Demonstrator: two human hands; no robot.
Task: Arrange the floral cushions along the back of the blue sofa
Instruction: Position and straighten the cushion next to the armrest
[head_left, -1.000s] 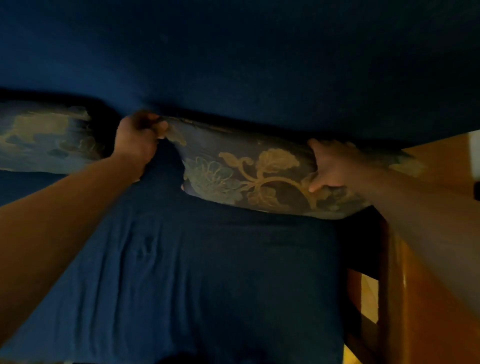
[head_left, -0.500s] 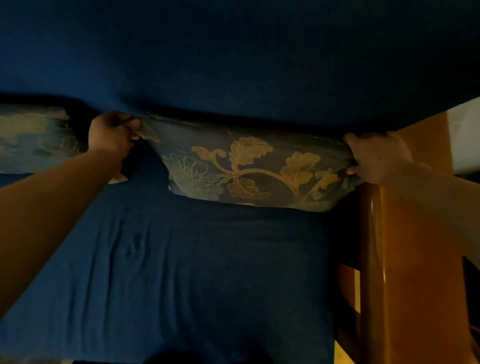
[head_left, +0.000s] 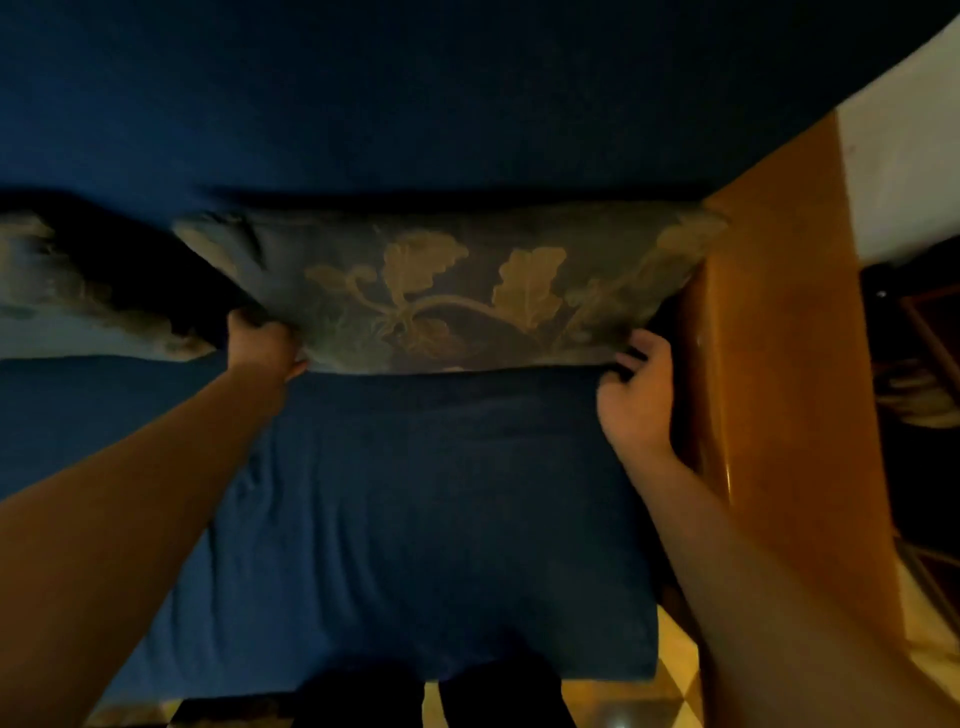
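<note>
Gold-leaf floral cushion (head_left: 441, 296) leans on blue sofa (head_left: 415, 104) back, jammed against wooden armrest (head_left: 769, 338); left hand (head_left: 262, 345) and right hand (head_left: 636, 395) fingers pinch its bottom corners.

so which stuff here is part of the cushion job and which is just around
Job: cushion gripped at its lower corners by left hand and right hand; second cushion at left; sofa.
Around: wooden armrest; wall; floor.

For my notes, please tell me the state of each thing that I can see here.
Right cushion: propped against the sofa back, held at both lower corners.
Left cushion: lying tilted, untouched.
Left hand: gripping a corner.
Right hand: gripping a corner.
Sofa: seat wrinkled.
</note>
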